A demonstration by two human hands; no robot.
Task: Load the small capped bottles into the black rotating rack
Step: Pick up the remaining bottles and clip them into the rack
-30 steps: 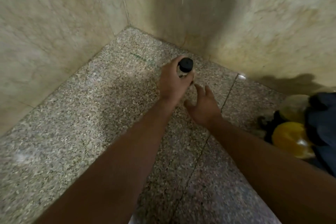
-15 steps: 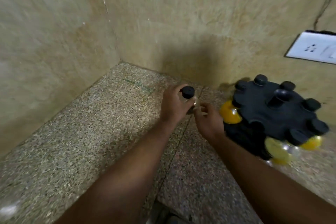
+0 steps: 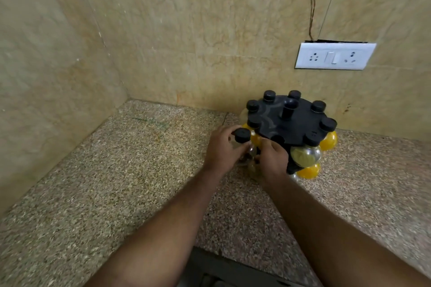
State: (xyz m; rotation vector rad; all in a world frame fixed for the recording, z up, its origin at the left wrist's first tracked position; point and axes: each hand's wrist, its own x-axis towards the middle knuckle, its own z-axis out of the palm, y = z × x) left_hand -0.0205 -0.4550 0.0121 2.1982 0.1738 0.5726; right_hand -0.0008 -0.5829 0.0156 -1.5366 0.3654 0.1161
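- Between our hands, a small bottle [image 3: 242, 141] with a black cap stands upright, our left hand [image 3: 222, 149] wrapped around it.
- Our right hand [image 3: 271, 158] curls against the black rack [image 3: 289, 123]; whether it grasps anything we cannot tell.

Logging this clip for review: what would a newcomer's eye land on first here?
First, the black rotating rack by the back wall on the speckled counter, ringed with black caps over yellow-filled bottles. Next, both hands at its near-left edge: the left hand holds a small capped bottle upright, the right hand beside it. A white switch plate stands out on the wall, upper right.
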